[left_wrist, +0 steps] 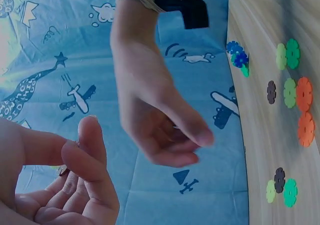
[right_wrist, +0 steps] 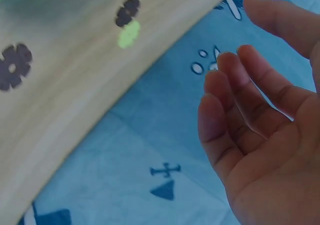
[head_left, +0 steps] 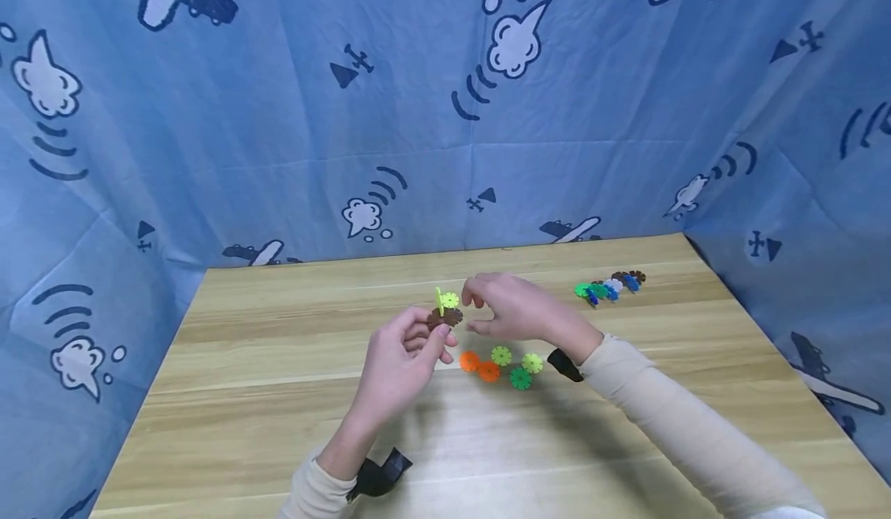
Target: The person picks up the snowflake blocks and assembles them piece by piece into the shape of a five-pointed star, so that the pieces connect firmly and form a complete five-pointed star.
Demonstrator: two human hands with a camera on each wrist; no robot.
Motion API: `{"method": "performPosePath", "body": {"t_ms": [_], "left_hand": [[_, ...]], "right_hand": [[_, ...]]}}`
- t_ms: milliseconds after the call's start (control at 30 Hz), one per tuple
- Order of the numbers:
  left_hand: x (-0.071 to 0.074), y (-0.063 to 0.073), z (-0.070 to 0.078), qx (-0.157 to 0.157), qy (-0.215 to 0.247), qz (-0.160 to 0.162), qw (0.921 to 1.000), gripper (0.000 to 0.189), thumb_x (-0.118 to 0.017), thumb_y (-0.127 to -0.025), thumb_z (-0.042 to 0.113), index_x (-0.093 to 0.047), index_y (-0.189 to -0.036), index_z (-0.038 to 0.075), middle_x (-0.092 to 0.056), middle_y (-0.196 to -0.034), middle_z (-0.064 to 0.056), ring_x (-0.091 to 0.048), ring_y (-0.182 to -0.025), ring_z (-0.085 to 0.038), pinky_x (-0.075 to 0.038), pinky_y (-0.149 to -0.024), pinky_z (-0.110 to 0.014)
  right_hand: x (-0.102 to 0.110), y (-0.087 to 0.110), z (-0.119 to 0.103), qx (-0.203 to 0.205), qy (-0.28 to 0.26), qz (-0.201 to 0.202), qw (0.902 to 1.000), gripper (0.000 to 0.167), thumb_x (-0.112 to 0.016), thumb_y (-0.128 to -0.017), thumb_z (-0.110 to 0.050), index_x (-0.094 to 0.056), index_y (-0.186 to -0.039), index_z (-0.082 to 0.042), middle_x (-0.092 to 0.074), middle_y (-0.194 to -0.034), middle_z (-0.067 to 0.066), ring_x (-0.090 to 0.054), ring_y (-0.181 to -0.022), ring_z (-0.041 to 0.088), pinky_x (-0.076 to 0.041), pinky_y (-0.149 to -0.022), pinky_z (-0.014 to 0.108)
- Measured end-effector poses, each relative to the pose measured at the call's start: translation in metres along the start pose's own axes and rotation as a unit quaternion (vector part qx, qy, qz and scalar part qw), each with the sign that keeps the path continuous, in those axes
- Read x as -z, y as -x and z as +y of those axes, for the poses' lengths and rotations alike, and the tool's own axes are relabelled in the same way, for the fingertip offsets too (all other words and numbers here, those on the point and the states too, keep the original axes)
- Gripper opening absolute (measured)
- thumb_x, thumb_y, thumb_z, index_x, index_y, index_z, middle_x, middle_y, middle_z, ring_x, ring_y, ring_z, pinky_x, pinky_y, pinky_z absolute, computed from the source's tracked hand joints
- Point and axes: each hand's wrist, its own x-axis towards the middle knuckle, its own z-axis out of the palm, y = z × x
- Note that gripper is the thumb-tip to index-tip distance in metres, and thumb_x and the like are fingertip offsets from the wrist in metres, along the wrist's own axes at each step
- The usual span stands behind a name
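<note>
My left hand (head_left: 400,364) pinches a brown notched disc (head_left: 445,319) between thumb and fingers, above the table. A yellow-green notched disc (head_left: 439,301) stands upright on the brown one. Another yellow-green disc (head_left: 450,300) shows just behind; whether it is joined or lies on the table, I cannot tell. In the left wrist view the fingers hide most of the held piece. Just right of it hovers my right hand (head_left: 518,306), its fingers loosely bent and apart from the thumb; the right wrist view shows nothing in that hand (right_wrist: 270,120).
On the table below lie orange discs (head_left: 489,371), yellow-green discs (head_left: 501,356) and a green disc (head_left: 520,378). A cluster of joined blue, green, white and brown discs (head_left: 612,285) lies at the back right. Blue printed cloth (head_left: 418,117) hangs behind the table.
</note>
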Motion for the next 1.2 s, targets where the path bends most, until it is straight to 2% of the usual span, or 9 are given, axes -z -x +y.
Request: {"method": "performPosePath", "body": {"t_ms": [167, 300, 467, 633, 733, 967, 1067, 1200], "left_hand": [[0.001, 0.0, 0.0, -0.008, 0.007, 0.005, 0.9999, 0.006, -0.064, -0.097, 0.003, -0.066, -0.102, 0.001, -0.076, -0.088, -0.011, -0.073, -0.073, -0.023, -0.061, -0.073, -0.025], [0.001, 0.001, 0.0, -0.007, 0.007, 0.015, 0.9998, 0.008, -0.066, -0.097, 0.004, -0.065, -0.104, 0.0, -0.076, -0.089, -0.011, -0.073, -0.073, -0.024, -0.058, -0.068, -0.024], [0.001, 0.001, 0.001, -0.007, 0.012, 0.031, 0.9994, 0.009, -0.065, -0.097, 0.004, -0.064, -0.105, 0.001, -0.077, -0.091, -0.013, -0.074, -0.073, -0.021, -0.058, -0.064, -0.025], [0.001, 0.001, 0.0, -0.014, 0.012, 0.03, 0.9994, 0.009, -0.064, -0.097, 0.002, -0.064, -0.106, 0.0, -0.076, -0.091, -0.013, -0.074, -0.073, -0.019, -0.055, -0.065, -0.021], [0.001, 0.001, 0.0, -0.013, 0.01, 0.031, 0.9994, 0.008, -0.064, -0.097, 0.001, -0.064, -0.105, 0.0, -0.077, -0.09, -0.013, -0.074, -0.072, -0.018, -0.053, -0.063, -0.019], [0.0, 0.001, 0.0, -0.015, 0.005, 0.03, 0.9994, 0.008, -0.065, -0.097, 0.002, -0.064, -0.104, 0.001, -0.077, -0.09, -0.014, -0.072, -0.07, -0.016, -0.057, -0.06, -0.022], [0.0, 0.002, -0.001, -0.014, 0.007, 0.033, 0.9993, 0.008, -0.065, -0.097, 0.002, -0.064, -0.105, 0.001, -0.076, -0.09, -0.014, -0.073, -0.071, -0.017, -0.056, -0.06, -0.022], [0.0, 0.001, -0.001, -0.016, 0.012, 0.036, 0.9992, 0.008, -0.064, -0.097, 0.002, -0.064, -0.105, 0.001, -0.076, -0.091, -0.014, -0.074, -0.072, -0.018, -0.054, -0.06, -0.02]], "right_hand": [[-0.015, -0.007, 0.0, -0.036, -0.016, -0.067, 0.997, 0.028, -0.078, -0.09, -0.025, -0.065, -0.111, -0.012, -0.064, -0.098, 0.003, -0.054, -0.078, 0.016, -0.05, -0.069, 0.029], [-0.027, -0.009, 0.001, -0.047, -0.034, -0.11, 0.9922, 0.029, -0.078, -0.091, -0.023, -0.067, -0.114, -0.01, -0.065, -0.1, 0.005, -0.055, -0.078, 0.017, -0.05, -0.071, 0.032], [-0.047, -0.014, 0.003, -0.047, -0.022, -0.135, 0.9895, 0.032, -0.082, -0.087, -0.031, -0.066, -0.107, -0.012, -0.06, -0.089, 0.0, -0.052, -0.074, 0.015, -0.046, -0.066, 0.03], [-0.065, -0.015, 0.003, -0.064, 0.013, -0.162, 0.9847, 0.034, -0.084, -0.084, -0.034, -0.063, -0.105, -0.016, -0.058, -0.095, -0.003, -0.054, -0.08, 0.014, -0.051, -0.073, 0.03], [-0.07, -0.016, 0.003, -0.085, -0.001, -0.17, 0.9819, 0.029, -0.082, -0.087, -0.029, -0.061, -0.102, -0.016, -0.055, -0.096, -0.003, -0.053, -0.084, 0.016, -0.05, -0.075, 0.031], [-0.07, -0.014, 0.006, -0.076, -0.033, -0.142, 0.9863, 0.026, -0.082, -0.087, -0.017, -0.059, -0.099, -0.017, -0.058, -0.09, -0.004, -0.055, -0.079, 0.016, -0.051, -0.072, 0.031], [-0.066, -0.011, 0.01, -0.056, -0.031, -0.109, 0.992, 0.024, -0.08, -0.087, -0.01, -0.059, -0.098, -0.017, -0.061, -0.085, -0.003, -0.055, -0.073, 0.016, -0.051, -0.068, 0.03], [-0.056, -0.007, 0.014, -0.012, -0.038, -0.023, 0.9989, 0.019, -0.076, -0.088, -0.003, -0.063, -0.098, -0.013, -0.068, -0.085, 0.002, -0.059, -0.072, 0.014, -0.053, -0.066, 0.027]]}}
